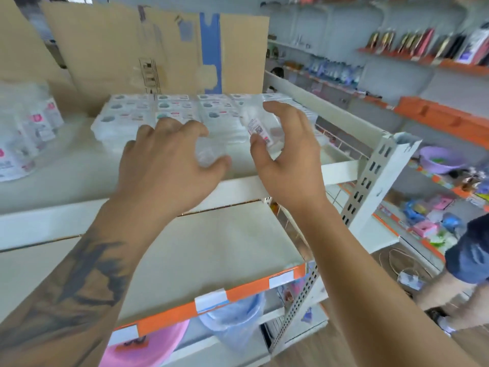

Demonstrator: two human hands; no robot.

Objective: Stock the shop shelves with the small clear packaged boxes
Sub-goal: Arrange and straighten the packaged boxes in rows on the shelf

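1. Currently, a small clear box (pixel 258 131) with a white barcode label sits in the right hand (pixel 287 154), above the top shelf (pixel 79 165). The thumb and curled fingers (pixel 280 109) of that hand are grasping it.
2. A second clear box (pixel 209 152) lies under the left hand (pixel 164 165), low over the top shelf. The fingers of that hand are curled round it and the thumb (pixel 219 162) touches its near edge. Blur hides the exact grip.
3. Rows of clear boxes (pixel 169 112) with printed labels are stacked at the back of the top shelf, just beyond both hands.
4. A large cardboard sheet (pixel 158 49) stands upright behind the stacked boxes.
5. Clear packets with pink and white labels (pixel 23 136) lie on the left part of the top shelf, well apart from the hands.
6. The lower shelf (pixel 211 247) sits below the forearms. Its front edge carries an orange strip (pixel 246 287) with white tags.
7. A pink item (pixel 148 348) and a clear blue bag (pixel 235 319) hang beneath the lower shelf.
8. A white slotted post (pixel 370 181) stands at the right end of the top shelf.
9. Wall shelves (pixel 436 115) with orange edges hold mixed goods on the right.
10. Another person in dark blue shorts (pixel 468 252) is at the right edge.
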